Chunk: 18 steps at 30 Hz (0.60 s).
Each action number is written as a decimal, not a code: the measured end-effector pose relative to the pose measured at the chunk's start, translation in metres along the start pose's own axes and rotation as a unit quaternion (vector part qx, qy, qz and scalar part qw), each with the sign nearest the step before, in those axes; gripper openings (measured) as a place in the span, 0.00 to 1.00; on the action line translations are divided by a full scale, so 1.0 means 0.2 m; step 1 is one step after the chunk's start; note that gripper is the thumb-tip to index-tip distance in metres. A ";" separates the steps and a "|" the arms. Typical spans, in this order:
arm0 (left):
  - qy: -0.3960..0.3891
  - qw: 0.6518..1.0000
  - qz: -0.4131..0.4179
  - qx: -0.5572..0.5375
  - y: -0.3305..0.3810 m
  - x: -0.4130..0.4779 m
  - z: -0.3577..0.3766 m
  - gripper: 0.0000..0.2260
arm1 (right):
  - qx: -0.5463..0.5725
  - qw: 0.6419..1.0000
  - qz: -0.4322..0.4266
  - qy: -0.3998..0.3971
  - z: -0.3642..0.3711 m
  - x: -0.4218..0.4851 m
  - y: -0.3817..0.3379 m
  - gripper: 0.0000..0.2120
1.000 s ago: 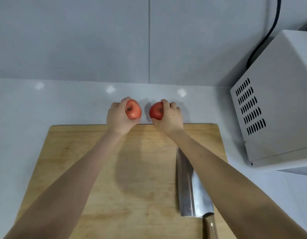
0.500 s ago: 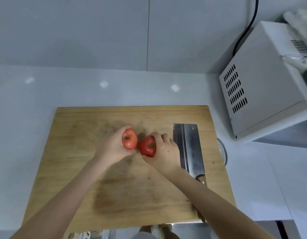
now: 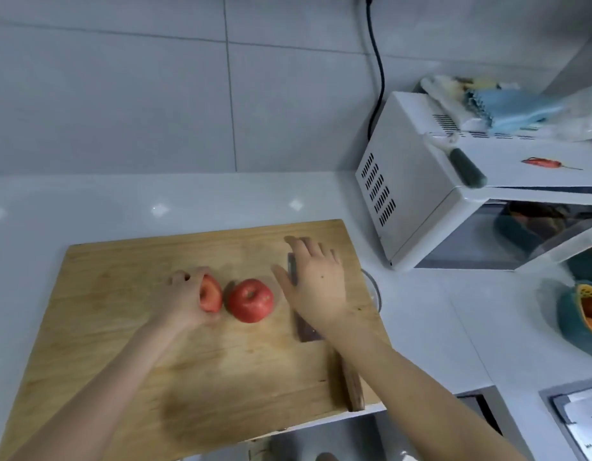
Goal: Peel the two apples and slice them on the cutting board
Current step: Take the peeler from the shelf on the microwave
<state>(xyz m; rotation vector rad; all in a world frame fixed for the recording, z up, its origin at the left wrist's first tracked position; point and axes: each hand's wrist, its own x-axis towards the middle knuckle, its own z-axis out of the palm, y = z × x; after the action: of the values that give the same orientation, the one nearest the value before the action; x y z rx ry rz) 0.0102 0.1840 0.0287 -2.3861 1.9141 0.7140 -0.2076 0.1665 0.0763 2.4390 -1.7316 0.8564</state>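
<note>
Nearest to the person, the wooden handle of a cleaver (image 3: 352, 389) lay at the front edge of the cutting board (image 3: 121, 311), and its blade pointed away along the right side of the board. Both forearms reached over the board. The left hand (image 3: 181, 301) had its grip closed around the left apple (image 3: 210, 294), fingers curled over the top of it, and the fruit sat on the board. Just beside it, on the right, the right apple (image 3: 250, 300) lay free on the wood, near the middle of the board, with its stem hollow upward. The right hand (image 3: 316, 281) hovered above the cleaver blade with an open grip, fingers spread (whether it touched the steel, I cannot tell). Beyond the board, the white worktop (image 3: 421, 311) carried a white microwave (image 3: 411, 194) at the right. A peeler (image 3: 464, 168) with a dark handle lay on top of it, and a black cable (image 3: 379, 68) ran up the tiled wall behind.
</note>
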 end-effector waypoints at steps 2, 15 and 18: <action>0.007 1.000 -0.004 0.012 0.03 -0.01 -0.03 0.40 | -0.038 0.991 -0.017 0.125 -0.17 0.11 0.13 0.17; 0.169 0.984 0.052 -0.019 0.35 -0.25 -0.11 0.13 | -0.223 0.944 0.234 -0.062 -0.69 0.63 1.07 0.16; 0.163 0.985 0.049 0.008 0.34 -0.31 -0.09 0.12 | -0.193 0.949 0.243 -0.059 -0.71 0.64 1.02 0.14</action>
<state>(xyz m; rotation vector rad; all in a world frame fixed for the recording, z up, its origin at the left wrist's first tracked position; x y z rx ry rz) -0.0571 0.2194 0.0854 -2.5453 2.1534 0.3220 -0.4160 0.0250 0.1961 1.8760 -2.3292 0.3349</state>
